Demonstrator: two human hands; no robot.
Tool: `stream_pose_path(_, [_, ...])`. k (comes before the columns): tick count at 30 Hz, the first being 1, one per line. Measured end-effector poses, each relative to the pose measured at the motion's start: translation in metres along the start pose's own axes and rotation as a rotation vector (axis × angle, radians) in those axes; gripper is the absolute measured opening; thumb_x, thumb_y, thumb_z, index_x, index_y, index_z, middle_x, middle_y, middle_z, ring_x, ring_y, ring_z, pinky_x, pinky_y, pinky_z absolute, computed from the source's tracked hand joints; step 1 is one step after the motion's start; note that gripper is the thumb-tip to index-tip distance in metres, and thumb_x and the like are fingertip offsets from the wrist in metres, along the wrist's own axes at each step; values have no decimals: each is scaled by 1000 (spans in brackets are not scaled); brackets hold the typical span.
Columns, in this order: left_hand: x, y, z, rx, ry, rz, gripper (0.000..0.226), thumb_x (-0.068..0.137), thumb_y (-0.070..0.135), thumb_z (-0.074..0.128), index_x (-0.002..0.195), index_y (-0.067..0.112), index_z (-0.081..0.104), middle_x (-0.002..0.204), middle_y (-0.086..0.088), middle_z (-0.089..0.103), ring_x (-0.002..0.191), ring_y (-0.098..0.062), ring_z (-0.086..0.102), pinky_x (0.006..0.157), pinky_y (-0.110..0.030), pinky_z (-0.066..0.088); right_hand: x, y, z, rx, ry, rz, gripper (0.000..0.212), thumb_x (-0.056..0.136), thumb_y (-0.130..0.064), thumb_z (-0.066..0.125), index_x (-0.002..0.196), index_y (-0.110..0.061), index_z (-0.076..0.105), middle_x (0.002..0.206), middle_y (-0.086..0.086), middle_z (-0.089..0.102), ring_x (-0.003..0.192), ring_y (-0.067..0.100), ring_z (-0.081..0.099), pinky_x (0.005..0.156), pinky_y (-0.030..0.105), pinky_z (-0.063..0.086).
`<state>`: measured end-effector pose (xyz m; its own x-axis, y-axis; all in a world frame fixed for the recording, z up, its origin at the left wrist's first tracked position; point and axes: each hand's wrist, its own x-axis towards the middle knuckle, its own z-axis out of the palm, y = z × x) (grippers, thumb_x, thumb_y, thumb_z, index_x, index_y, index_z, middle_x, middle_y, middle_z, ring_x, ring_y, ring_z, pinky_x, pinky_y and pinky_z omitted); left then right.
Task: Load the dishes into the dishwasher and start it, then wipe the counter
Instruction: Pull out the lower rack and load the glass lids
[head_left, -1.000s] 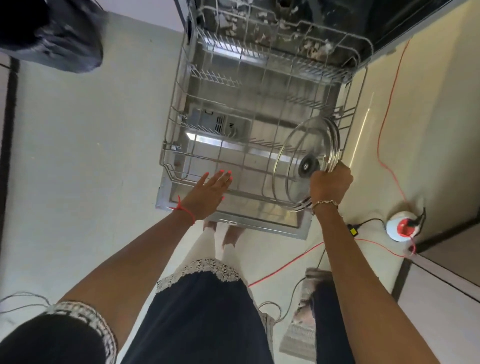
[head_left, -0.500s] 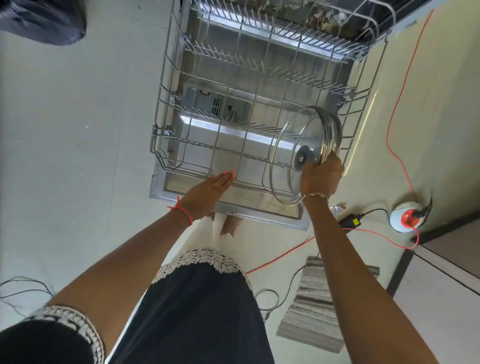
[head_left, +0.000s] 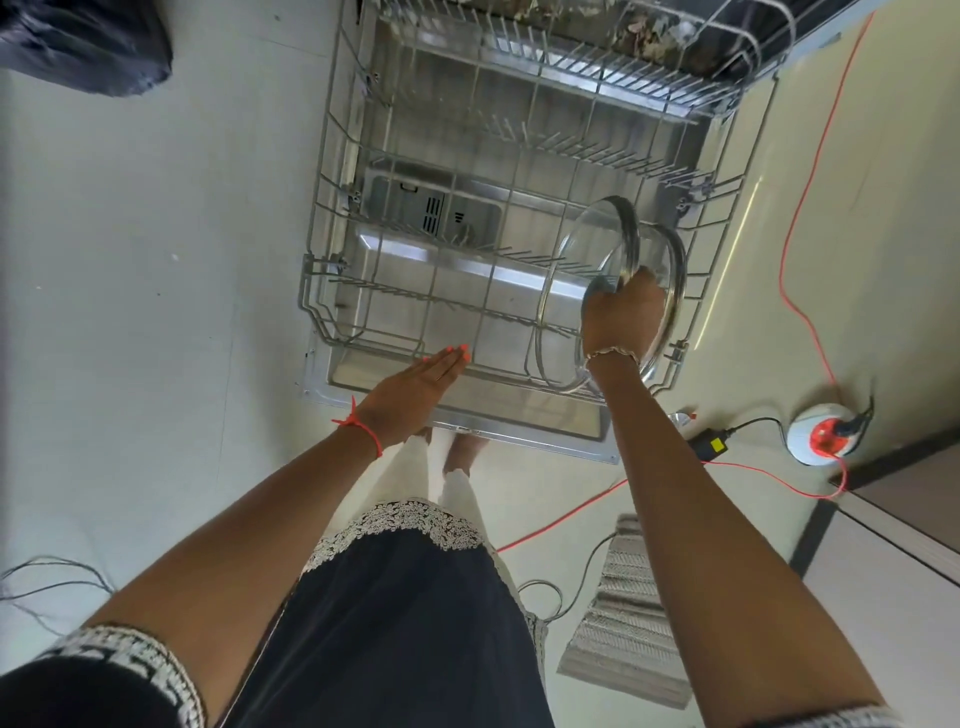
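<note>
The right hand (head_left: 621, 317) has slid from the glass lids' (head_left: 576, 249) near rim up to their middle, over a pale floor (head_left: 156, 260) crossed by an orange cable (head_left: 795, 249). The lids stand on edge in the lower rack's (head_left: 332, 291) front right corner, gripped by that hand's curled fingers. The left hand (head_left: 415, 384) lies flat, fingers straight, at the rack's front rail.

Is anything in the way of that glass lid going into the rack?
Nothing visible. The right hand holds the glass lid on edge inside the lower rack, whose tines around it are bare. The left hand lies flat at the front rim, clear of it.
</note>
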<state>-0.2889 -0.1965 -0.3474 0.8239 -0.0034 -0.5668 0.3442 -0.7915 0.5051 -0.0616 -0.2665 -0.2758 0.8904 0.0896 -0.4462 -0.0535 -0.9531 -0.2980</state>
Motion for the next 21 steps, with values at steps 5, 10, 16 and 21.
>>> stream_pose_path(5, [0,-2,2,2,17,7,78,86,-17,33,137,12,-18,145,0,-23,145,-15,-4,112,-21,-7,1,5,16,-89,-27,-5,27,91,-9,52,116,0,54,104,17,66,98,28,63,83,28,45])
stream_pose_path(10, [1,-2,3,-1,3,-18,77,89,-14,33,139,14,-18,146,2,-23,140,-7,-10,112,-20,-4,2,12,31,-85,-91,-9,30,93,-8,45,121,1,48,103,21,64,99,31,62,83,33,47])
stream_pose_path(16, [2,5,-11,41,-62,-72,56,102,6,27,149,7,-3,158,-8,-1,146,-17,2,116,-24,4,1,16,20,-42,-194,-68,44,95,-26,47,130,0,39,108,23,61,104,33,58,85,32,44])
stream_pose_path(21, [0,17,-34,150,-110,-94,53,103,20,27,150,7,4,158,-9,6,146,-20,5,118,-31,5,-4,26,15,-24,-397,-63,67,90,-31,57,142,-3,24,130,23,47,118,33,50,98,35,40])
